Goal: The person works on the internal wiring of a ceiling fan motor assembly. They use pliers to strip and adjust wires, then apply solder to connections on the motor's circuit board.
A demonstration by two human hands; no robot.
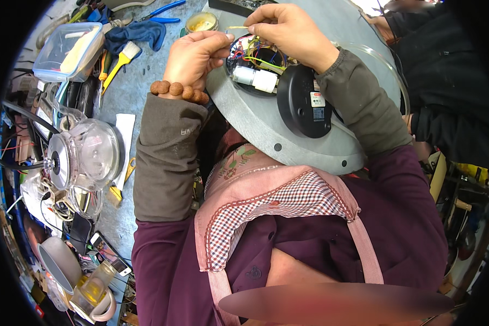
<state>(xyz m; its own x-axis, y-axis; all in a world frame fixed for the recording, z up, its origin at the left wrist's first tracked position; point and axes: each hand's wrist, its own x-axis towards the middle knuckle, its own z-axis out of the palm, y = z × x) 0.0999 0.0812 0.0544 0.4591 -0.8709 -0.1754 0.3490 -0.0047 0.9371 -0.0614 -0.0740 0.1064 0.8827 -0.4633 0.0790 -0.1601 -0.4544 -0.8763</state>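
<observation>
My right hand (290,35) is closed in a pinch on a thin yellow strip (237,27), perhaps a wire or sleeve; its exact kind is too small to tell. Just left of it, my left hand (198,57) has thumb and forefinger pressed together; what they hold is too small to make out. Below both hands sits an opened round black housing full of coloured wires (248,49), with a white cylinder (254,79) at its near side. A round black cover (304,101) with labels stands tilted beside it. All this rests on a large grey disc-shaped panel (244,127).
On the blue-grey bench (117,100) at left are a clear plastic box (68,51), a yellow-handled brush (122,62), a glass pot (89,152), a phone (110,253) and a cup (95,288). A small round tin (202,23) stands beyond my hands. Another person's dark sleeve (445,119) is at right.
</observation>
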